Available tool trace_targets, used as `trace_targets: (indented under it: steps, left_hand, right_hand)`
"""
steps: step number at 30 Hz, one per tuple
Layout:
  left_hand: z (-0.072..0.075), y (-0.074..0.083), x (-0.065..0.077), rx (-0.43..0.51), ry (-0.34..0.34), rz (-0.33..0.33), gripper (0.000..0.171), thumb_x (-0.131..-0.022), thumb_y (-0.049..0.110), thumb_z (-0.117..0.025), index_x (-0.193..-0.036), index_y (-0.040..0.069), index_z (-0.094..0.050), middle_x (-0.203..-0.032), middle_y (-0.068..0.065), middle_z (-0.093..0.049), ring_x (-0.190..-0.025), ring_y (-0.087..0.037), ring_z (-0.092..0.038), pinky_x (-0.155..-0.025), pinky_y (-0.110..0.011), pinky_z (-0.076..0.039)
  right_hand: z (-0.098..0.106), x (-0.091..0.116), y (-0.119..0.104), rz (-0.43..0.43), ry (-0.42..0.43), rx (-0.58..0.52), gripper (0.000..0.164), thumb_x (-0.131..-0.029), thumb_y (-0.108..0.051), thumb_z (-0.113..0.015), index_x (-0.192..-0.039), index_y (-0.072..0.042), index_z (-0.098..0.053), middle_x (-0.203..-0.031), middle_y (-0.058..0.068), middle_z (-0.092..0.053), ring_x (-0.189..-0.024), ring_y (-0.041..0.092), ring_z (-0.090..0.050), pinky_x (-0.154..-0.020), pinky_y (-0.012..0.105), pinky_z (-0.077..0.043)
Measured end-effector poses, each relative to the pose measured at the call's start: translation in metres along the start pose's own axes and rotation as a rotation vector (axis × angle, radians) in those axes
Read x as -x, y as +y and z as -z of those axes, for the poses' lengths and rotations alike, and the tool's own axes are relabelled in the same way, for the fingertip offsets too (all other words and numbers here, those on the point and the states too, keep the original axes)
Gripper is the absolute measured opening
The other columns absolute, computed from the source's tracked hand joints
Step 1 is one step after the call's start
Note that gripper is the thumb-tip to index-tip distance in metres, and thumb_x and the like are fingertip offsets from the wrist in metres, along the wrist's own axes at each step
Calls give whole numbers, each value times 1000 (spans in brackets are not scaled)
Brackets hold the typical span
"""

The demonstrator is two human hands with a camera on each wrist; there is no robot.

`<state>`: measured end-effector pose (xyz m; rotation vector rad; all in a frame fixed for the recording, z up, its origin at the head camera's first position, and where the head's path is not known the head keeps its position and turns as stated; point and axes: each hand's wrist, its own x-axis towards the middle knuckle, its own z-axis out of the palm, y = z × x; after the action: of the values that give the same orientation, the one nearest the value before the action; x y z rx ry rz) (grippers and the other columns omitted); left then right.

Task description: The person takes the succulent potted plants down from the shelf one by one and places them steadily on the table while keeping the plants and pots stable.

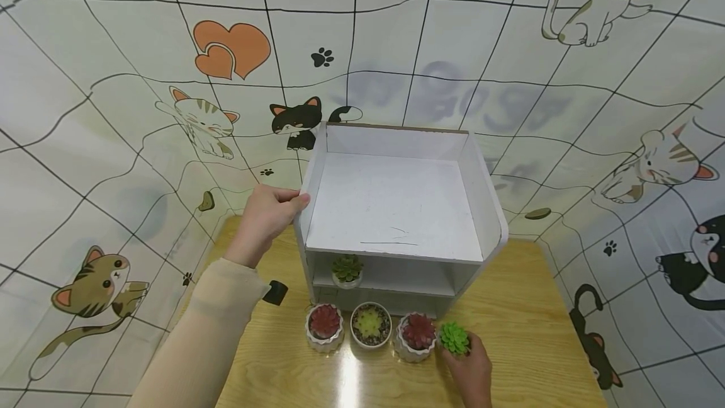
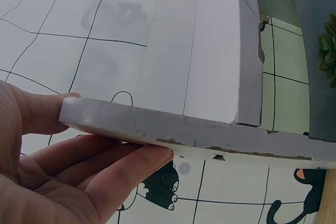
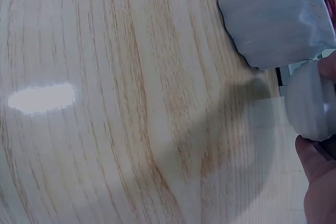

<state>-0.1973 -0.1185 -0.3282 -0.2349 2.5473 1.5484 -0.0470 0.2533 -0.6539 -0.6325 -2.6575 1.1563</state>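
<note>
A white desktop shelf (image 1: pixel 391 206) stands on the table, with a wide upper tray and a lower compartment. My left hand (image 1: pixel 269 216) pinches the shelf's left side panel (image 2: pixel 157 129), thumb on one face and fingers on the other. At the front right, my right hand (image 1: pixel 472 367) holds a small potted bright-green succulent (image 1: pixel 454 337); its pale pot (image 3: pixel 310 100) shows between thumb and fingers in the right wrist view. Left of it stand a red succulent (image 1: pixel 418 332), a yellow-green one (image 1: pixel 370 325) and another red one (image 1: pixel 325 322). Inside the lower compartment sits a green succulent (image 1: pixel 347 269).
The wooden table (image 1: pixel 521 332) runs under everything, with a bright glare spot in front. Cat-patterned tiled sheeting (image 1: pixel 396 36) surrounds it at the back and sides. A small black object (image 1: pixel 275 293) shows beside my left sleeve.
</note>
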Motion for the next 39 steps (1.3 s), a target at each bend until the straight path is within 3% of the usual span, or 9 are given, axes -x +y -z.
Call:
trace_targets:
  steps: [12,27,39]
  left_hand:
    - [-1,-1,0,-14,21,-17,41,-101,23,-66,-132,-4,-68,-134,-24,-65,-117,-31,-63,-95,-40,-54]
    - [-1,-1,-2,-6,13,-3,43,-101,24,-66,-134,-4,-66,-136,-23,-64,-115,-30,-64,-95,-39,-56]
    - [-1,-1,-1,6,14,3,42,-101,23,-66,-133,-4,-67,-136,-23,-64,-116,-30,-64,-95,-40,-57]
  right_hand:
    - [-3,-4,1,-70,-76,26,61,-80,-9,-79,-128,15,-52,-124,38,-59,-122,54,-56,-103,64,-47]
    - [-11,-4,5,-110,-85,57,62,-80,-9,-80,-128,16,-51,-124,39,-58,-122,55,-55,-104,65,-45]
    - [-12,-2,10,-74,-70,63,60,-80,-9,-79,-126,17,-50,-121,39,-58,-120,56,-56,-102,65,-46]
